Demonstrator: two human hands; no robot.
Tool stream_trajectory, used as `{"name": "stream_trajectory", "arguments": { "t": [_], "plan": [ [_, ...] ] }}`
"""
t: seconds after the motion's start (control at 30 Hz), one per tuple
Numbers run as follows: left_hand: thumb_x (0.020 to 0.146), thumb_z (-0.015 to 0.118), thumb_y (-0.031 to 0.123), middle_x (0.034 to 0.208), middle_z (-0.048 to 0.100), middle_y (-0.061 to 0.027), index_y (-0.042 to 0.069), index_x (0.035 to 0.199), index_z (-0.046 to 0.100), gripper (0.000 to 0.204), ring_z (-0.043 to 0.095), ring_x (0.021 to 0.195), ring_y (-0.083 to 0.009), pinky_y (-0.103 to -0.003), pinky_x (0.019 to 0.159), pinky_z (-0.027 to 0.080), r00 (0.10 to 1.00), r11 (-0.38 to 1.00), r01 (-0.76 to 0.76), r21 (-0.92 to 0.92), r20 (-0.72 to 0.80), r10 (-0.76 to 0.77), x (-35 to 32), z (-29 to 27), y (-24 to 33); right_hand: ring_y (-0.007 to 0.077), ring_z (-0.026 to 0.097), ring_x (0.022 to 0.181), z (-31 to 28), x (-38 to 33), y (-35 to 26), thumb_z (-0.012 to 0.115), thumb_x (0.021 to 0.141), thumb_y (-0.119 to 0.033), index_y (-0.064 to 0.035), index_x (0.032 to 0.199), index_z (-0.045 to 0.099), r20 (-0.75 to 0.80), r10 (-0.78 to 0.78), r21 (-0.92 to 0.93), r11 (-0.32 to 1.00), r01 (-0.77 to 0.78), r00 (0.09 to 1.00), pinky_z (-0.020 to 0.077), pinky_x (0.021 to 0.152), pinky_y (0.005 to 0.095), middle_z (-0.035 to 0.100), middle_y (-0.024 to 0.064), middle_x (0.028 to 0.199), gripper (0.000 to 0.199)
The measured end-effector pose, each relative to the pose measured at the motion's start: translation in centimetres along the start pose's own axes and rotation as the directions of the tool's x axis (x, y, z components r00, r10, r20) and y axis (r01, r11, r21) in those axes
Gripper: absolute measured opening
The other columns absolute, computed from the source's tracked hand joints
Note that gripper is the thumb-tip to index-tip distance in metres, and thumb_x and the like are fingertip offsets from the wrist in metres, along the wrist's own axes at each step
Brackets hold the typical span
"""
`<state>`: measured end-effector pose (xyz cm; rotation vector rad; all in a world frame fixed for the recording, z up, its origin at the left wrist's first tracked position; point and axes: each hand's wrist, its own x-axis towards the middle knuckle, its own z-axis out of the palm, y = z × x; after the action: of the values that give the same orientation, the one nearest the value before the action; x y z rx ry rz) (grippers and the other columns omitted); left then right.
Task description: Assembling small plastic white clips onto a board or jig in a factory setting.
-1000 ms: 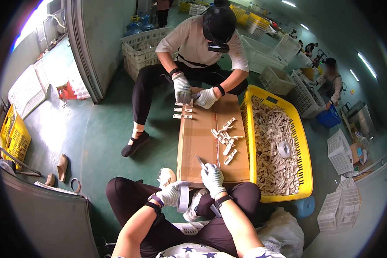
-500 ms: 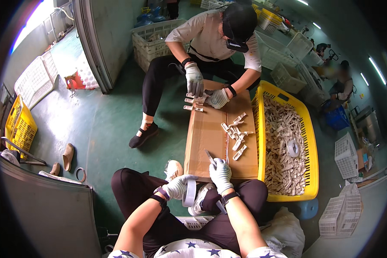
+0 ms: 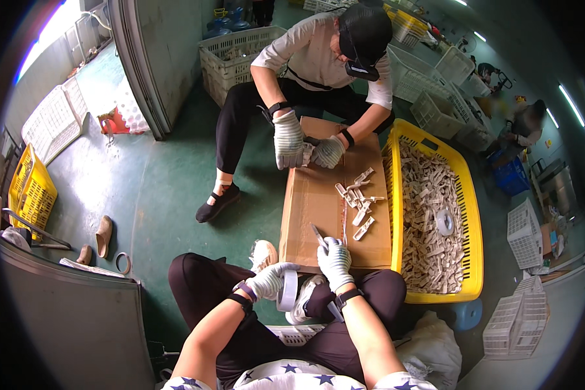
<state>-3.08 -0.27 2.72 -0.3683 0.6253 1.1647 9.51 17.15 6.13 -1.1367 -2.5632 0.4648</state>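
Note:
My left hand (image 3: 266, 281), in a striped knit glove, is closed around the side of a pale roll of tape (image 3: 287, 290) above my lap. My gloved right hand (image 3: 335, 261) grips a slim grey knife-like tool (image 3: 318, 234) whose tip points up and left over the near part of a cardboard box (image 3: 312, 214). On the box lies a loose group of pale plastic clips (image 3: 357, 200). Across it, a co-worker's two gloved hands (image 3: 305, 146) are close together around clips at the far left corner, largely hidden by the fingers.
Touching the box's right side is a yellow basket (image 3: 476, 247) full of clips, with another white tape roll (image 3: 444, 222) on top. White crates (image 3: 224, 81) stand behind the co-worker. A sack (image 3: 429, 351) lies by my right leg; clogs (image 3: 103, 237) lie at left.
The co-worker's left-side hand has come down over the box corner, and the row of clips there is now covered or gone. My hands have barely moved.

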Motion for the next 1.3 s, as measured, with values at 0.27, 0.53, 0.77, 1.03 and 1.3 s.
{"name": "stream_trajectory", "arguments": {
  "t": [0.27, 0.53, 0.77, 1.03, 1.3],
  "plan": [
    [0.084, 0.073, 0.025, 0.069, 0.062, -0.0005, 0.010, 0.079, 0.063, 0.018, 0.058, 0.064, -0.0163, -0.031, 0.062, 0.046, 0.999, 0.999, -0.031, 0.027, -0.024, 0.032, 0.0, 0.4, 0.0, 0.0367, 0.062, 0.089, -0.1, 0.1, 0.1, 0.065, 0.082, -0.025, -0.0103, 0.100, 0.064, 0.019, 0.007, 0.017, 1.000, -0.007, 1.000, 0.0500, 0.078, 0.0478, 0.065, 0.0159, 0.095, 0.024],
    [0.084, 0.072, 0.026, 0.070, 0.063, -0.0017, 0.010, 0.079, 0.063, 0.019, 0.058, 0.066, -0.0178, -0.033, 0.064, 0.046, 0.998, 0.995, -0.056, 0.081, -0.030, 0.059, -2.0, 2.3, 0.1, 0.0372, 0.062, 0.087, -0.1, 0.1, 0.2, 0.065, 0.082, -0.025, -0.0103, 0.100, 0.064, 0.014, 0.029, 0.016, 0.999, -0.029, 0.999, 0.0506, 0.077, 0.0473, 0.065, 0.0159, 0.093, 0.023],
    [0.085, 0.072, 0.025, 0.070, 0.063, -0.0003, 0.011, 0.079, 0.064, 0.017, 0.058, 0.064, -0.0158, -0.031, 0.062, 0.046, 1.000, 1.000, 0.007, 0.004, -0.023, -0.007, -0.7, 0.9, 0.2, 0.0374, 0.063, 0.086, -0.9, 0.1, 0.9, 0.062, 0.082, -0.022, -0.0077, 0.098, 0.063, 0.098, 0.013, 0.093, 0.995, -0.022, 0.995, 0.0509, 0.077, 0.0458, 0.065, 0.0184, 0.093, 0.022],
    [0.085, 0.072, 0.023, 0.069, 0.063, -0.0001, 0.010, 0.079, 0.064, 0.016, 0.057, 0.061, -0.0149, -0.029, 0.058, 0.044, 0.999, 1.000, -0.001, -0.009, 0.045, 0.002, -0.3, 0.1, 0.1, 0.0372, 0.064, 0.086, -0.8, -0.1, 0.7, 0.063, 0.081, -0.023, -0.0078, 0.098, 0.064, 0.123, 0.041, 0.069, 0.996, -0.049, 0.992, 0.0509, 0.078, 0.0449, 0.066, 0.0183, 0.093, 0.023],
    [0.087, 0.070, 0.026, 0.065, 0.062, 0.0009, 0.011, 0.079, 0.065, 0.018, 0.055, 0.057, -0.0133, -0.027, 0.053, 0.041, 0.989, 0.982, -0.134, 0.131, -0.053, 0.142, -0.3, 1.1, -0.3, 0.0376, 0.064, 0.090, -1.3, 0.0, 0.9, 0.062, 0.079, -0.022, -0.0065, 0.100, 0.063, 0.132, 0.063, 0.044, 0.997, -0.069, 0.989, 0.0506, 0.080, 0.0455, 0.066, 0.0191, 0.096, 0.026]
  ]
}}
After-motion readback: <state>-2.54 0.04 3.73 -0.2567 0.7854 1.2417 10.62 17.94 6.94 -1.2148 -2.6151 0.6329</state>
